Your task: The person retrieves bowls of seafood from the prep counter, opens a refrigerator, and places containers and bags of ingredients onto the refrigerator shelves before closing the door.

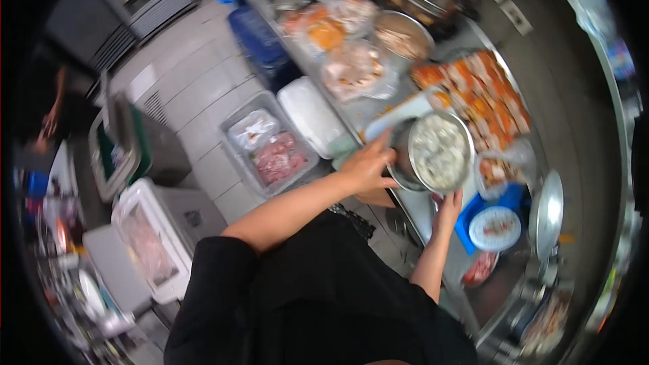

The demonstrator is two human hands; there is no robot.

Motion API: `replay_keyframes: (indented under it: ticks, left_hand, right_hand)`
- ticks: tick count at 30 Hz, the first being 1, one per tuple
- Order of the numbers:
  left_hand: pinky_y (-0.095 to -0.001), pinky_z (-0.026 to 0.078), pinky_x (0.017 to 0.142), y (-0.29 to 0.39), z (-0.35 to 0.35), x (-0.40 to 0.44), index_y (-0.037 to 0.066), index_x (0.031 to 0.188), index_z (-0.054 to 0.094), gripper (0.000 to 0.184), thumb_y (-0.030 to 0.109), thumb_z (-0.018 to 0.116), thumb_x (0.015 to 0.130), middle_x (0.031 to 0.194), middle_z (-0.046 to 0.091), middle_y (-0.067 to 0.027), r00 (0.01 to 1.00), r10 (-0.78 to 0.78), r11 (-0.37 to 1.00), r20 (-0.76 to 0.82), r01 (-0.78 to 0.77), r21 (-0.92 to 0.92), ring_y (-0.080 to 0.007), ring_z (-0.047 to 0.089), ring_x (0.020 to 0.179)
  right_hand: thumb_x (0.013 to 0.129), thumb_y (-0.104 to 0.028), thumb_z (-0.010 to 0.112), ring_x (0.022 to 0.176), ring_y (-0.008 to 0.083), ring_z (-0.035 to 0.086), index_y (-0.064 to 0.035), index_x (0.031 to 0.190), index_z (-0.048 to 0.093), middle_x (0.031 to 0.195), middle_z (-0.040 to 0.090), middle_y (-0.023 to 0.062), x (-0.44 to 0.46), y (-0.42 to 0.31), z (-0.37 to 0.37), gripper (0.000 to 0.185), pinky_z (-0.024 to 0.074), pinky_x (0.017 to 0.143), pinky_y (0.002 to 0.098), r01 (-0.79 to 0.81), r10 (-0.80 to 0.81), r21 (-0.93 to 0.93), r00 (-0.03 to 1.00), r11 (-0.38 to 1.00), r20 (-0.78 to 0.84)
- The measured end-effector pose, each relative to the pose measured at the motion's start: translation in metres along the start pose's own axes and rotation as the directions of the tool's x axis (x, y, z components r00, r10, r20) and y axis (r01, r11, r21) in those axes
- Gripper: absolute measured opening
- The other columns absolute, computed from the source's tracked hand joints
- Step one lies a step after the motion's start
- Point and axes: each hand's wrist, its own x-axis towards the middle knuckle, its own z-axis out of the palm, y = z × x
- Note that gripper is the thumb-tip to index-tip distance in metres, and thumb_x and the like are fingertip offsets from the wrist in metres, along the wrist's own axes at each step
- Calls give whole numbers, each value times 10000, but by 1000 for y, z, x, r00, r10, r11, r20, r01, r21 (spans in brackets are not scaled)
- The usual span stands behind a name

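One long steel worktop [351,113] ran diagonally past the wearer's body, dressed in black [318,274]. On the floor side stood one grey bin [169,155], one white foam box [155,196] and one clear tub [233,152] holding two portions, one whitish, one pink. One spread of orange-and-white meat pieces [473,94] covered part of the worktop, too overlapped to count. At the far left, one other person's forearm [59,91] showed, blurred.

One metal bowl [469,155] was held up over the worktop's near edge, next to the meat, tipped so its open top faced the camera. A second curved rim showed at its left; whether that was another vessel could not be told. One metal lid [547,216] and one white dish [481,230] were nearby.

There were two working hands. The left hand [365,165] had its fingers and thumb spread around the bowl's side, grasping it; the right hand [447,211] gripped the lower rim. The bowl looked already well filled with pale, glossy chunks [438,149], uncountable, and was not yet set down
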Motion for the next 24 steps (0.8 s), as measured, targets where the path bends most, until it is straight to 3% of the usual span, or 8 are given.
replay_keyframes:
  ticks: [2, 7, 12, 14, 17, 21, 22, 24]
  left_hand:
    - [-437, 405, 1005, -5, 1, -3, 77, 905, 560, 488, 360, 831, 614, 1477, 228, -299, 1000, 11, 1000, -19, -11, -9, -454, 409, 1258]
    - [-433, 410, 1001, -4, -17, -8, 65, 883, 539, 481, 344, 832, 621, 1491, 199, -295, 998, -29, 992, 54, 35, -123, -443, 398, 1272]
    - [-420, 385, 1027, -20, -38, -33, 50, 850, 518, 482, 327, 836, 618, 1496, 183, -298, 995, 97, 987, 9, -95, -130, -441, 351, 1307]
    - [-415, 370, 1042, -18, -73, -55, 48, 845, 516, 468, 297, 840, 617, 1496, 182, -301, 991, 133, 979, -21, -135, -151, -446, 334, 1317]
    - [-411, 380, 1036, -29, -133, -94, 54, 847, 516, 456, 256, 848, 608, 1499, 181, -296, 997, 75, 987, 10, -73, -146, -446, 318, 1330]
    - [-425, 413, 1005, -59, -237, -159, 67, 846, 513, 449, 274, 842, 622, 1508, 178, -276, 999, -14, 993, -48, 9, -115, -448, 363, 1303]
    - [-425, 413, 1005, -68, -267, -176, 67, 846, 513, 449, 274, 842, 622, 1508, 178, -276, 998, -14, 995, -53, 9, -103, -448, 363, 1303]
    - [-437, 422, 1000, -85, -327, -207, 68, 844, 498, 463, 321, 829, 642, 1490, 181, -309, 995, -7, 1000, -97, 7, -2, -448, 317, 1335]
  right_hand:
    - [908, -196, 559, 1106, 244, 573, -65, 1327, 468, 1223, 584, 105, 20, 52, 0, 448, 488, 880, 394, 10, -20, 218, 999, 976, 46]
    - [903, -240, 567, 1116, 288, 567, 3, 1266, 518, 1239, 568, 165, 8, 33, 30, 440, 483, 898, 439, 73, -110, 256, 985, 964, 131]
    - [914, -230, 550, 1129, 314, 557, 5, 1281, 502, 1261, 546, 185, -46, 6, 66, 438, 469, 913, 462, 41, -79, 309, 991, 950, 112]
    - [911, -217, 551, 1140, 314, 549, 5, 1295, 486, 1287, 525, 182, -69, 10, 86, 447, 463, 924, 457, 29, -78, 330, 988, 944, 136]
    - [909, -195, 556, 1149, 289, 545, 22, 1307, 465, 1295, 520, 158, -114, 8, 137, 462, 457, 942, 437, -52, -19, 323, 977, 945, 213]
    - [899, -185, 580, 1153, 282, 540, 24, 1313, 454, 1301, 512, 156, -179, 1, 246, 481, 449, 955, 435, -55, -41, 334, 961, 941, 274]
    - [922, -149, 545, 1141, 270, 550, 33, 1333, 418, 1302, 511, 166, -192, 3, 277, 467, 452, 957, 397, -29, -91, 355, 944, 934, 316]
    - [911, -121, 545, 1152, 269, 548, 38, 1319, 433, 1306, 513, 170, -227, -4, 339, 451, 447, 975, 392, -141, 18, 347, 942, 927, 334]
